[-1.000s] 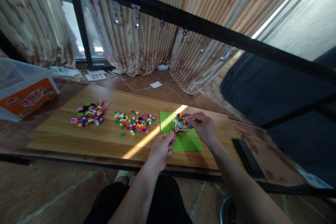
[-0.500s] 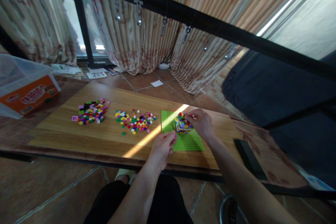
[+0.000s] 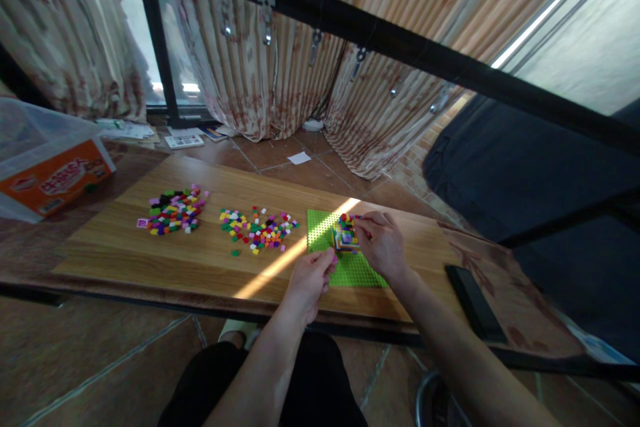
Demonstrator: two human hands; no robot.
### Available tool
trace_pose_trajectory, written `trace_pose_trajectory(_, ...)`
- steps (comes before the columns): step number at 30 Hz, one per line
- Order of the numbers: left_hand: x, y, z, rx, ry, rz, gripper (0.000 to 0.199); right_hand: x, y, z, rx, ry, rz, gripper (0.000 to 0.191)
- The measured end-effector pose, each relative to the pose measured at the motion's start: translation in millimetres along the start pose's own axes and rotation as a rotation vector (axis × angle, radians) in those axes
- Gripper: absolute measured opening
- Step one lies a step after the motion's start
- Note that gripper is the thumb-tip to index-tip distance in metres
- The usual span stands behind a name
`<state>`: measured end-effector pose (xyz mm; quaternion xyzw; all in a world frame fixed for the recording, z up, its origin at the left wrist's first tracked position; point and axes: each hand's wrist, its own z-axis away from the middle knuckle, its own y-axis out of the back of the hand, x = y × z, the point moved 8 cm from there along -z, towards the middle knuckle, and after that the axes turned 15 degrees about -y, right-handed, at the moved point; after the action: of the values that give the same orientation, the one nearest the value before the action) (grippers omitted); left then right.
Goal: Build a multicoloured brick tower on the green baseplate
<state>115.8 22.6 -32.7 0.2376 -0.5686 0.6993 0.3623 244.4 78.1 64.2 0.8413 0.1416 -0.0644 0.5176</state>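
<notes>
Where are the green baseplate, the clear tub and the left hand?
Green baseplate (image 3: 353, 272), head view: its bare near part.
Clear tub (image 3: 56, 178), head view: its orange label.
Left hand (image 3: 309, 278), head view: middle of the hand.

A small, blocky multicoloured build (image 3: 345, 237) stands on a flat, studded green baseplate (image 3: 356, 272), toward its twelve o'clock edge; a tiny pink brick (image 3: 335, 259), pinched in the left hand (image 3: 310, 278), sits at seven o'clock from it.

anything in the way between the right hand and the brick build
Nothing visible does. The right hand is at the right of the brick build, partly hiding it; contact is unclear. The left hand, holding a pink brick, is nearer the wearer, not between them.
</notes>
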Motion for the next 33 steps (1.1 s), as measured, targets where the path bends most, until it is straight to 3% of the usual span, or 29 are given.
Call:
trace_pose_trajectory(11,3,0.3,2,0.006,-0.007,-0.02,0.041,2,0,1,0.013,-0.025,-0.012,0.025)
trace_pose_trajectory(17,1,3.4,-1,0.021,-0.011,-0.007,0.044,-2,24,13,0.104,-0.105,-0.148,0.025)
trace_pose_trajectory(19,1,3.1,-2,0.018,-0.02,-0.002,0.044,-14,27,27,0.061,-0.106,-0.264,0.022)
trace_pose_trajectory(23,2,-2.2,-1,-0.021,-0.022,0.028,0.046,-37,14,54,-0.152,-0.124,-0.428,0.017)
trace_pose_trajectory(28,4,-11.2,4,-0.104,0.006,0.071,0.046,-32,8,59,-0.176,-0.224,-0.554,0.013)
trace_pose_trajectory(33,7,-13.6,6,-0.126,0.012,0.096,0.048,-35,14,57,-0.176,-0.187,-0.576,0.011)
